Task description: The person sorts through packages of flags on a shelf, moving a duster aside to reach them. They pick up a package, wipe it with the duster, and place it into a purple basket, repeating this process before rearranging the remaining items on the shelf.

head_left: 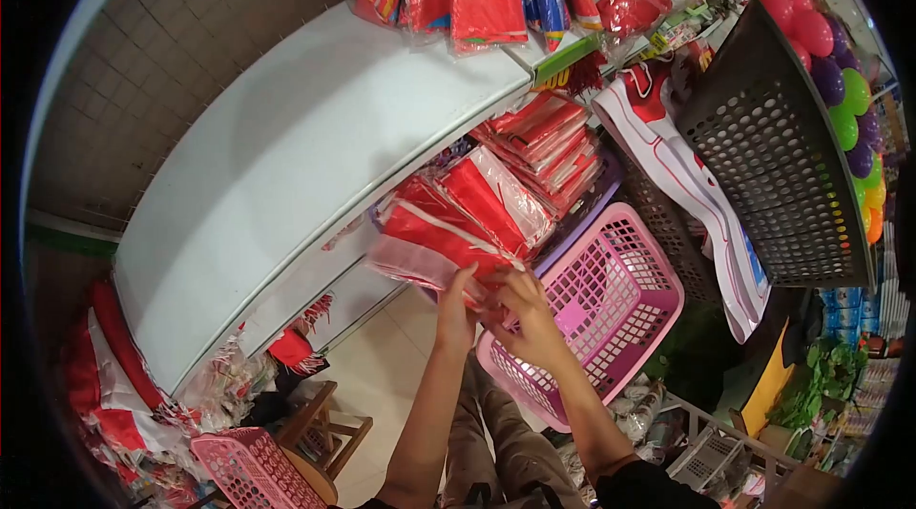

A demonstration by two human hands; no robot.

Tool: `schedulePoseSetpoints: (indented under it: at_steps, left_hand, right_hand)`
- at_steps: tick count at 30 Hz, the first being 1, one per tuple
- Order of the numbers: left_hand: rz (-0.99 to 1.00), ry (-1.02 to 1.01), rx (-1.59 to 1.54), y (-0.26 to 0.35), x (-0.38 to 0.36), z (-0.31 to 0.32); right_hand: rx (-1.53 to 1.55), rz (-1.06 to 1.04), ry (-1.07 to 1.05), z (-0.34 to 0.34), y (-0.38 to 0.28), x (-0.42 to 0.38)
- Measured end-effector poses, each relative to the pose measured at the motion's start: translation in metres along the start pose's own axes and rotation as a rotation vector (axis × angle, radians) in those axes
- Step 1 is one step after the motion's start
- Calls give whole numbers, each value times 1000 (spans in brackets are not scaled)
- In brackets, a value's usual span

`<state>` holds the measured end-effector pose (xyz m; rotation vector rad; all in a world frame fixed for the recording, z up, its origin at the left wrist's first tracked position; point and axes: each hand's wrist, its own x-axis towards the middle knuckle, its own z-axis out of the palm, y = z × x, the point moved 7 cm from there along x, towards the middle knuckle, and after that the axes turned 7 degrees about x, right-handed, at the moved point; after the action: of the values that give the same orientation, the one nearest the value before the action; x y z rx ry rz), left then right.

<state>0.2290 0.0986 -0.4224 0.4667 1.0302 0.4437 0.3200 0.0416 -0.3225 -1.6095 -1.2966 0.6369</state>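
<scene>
The left hand [458, 313] is pinching the near edge of a red-and-white packet [420, 247] in its fingers, while the right hand [532, 320] is curling its fingers beside that edge (whether they're gripping, I can't tell). The packet is sitting left of a pink basket [611, 297]; more red packets [549, 142] are lying stacked beyond.

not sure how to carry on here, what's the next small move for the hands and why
Probably steady the red-and-white packet with the left hand and straighten its near edge with the right hand: both hands are already together at that edge, and similar packets lie stacked just beyond.
</scene>
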Motion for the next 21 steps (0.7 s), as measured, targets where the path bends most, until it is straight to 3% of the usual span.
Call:
schedulePoseSetpoints:
  at_steps: [1, 4, 6, 7, 8, 10, 14, 15, 18, 21]
  left_hand:
    - [54, 23, -123, 7, -6, 0]
    - [4, -265, -146, 19, -38, 4]
    - [-9, -156, -42, 37, -80, 7]
    - [25, -141, 18, 53, -107, 14]
    - [65, -122, 78, 67, -131, 19]
    - [250, -160, -22, 96, -177, 32]
    - [645, -352, -481, 182, -298, 82]
    - [644, -455, -535, 190, -312, 82]
    - [761, -465, -567, 212, -335, 63]
    - [852, -731, -585, 238, -389, 78]
  right_hand:
    - [7, 8, 29, -6, -18, -2]
    - [-188, 89, 191, -33, -62, -7]
    - [-222, 182, 338, -51, -94, -11]
    - [223, 276, 394, -55, -99, -13]
    - [295, 319, 373, -62, -118, -14]
    - [734, 264, 322, -62, -141, -15]
    - [984, 186, 102, -72, -248, -14]
    - [1041, 173, 81, -70, -275, -17]
    - [1191, 154, 13, -60, -332, -27]
    - [1229, 92, -63, -57, -380, -38]
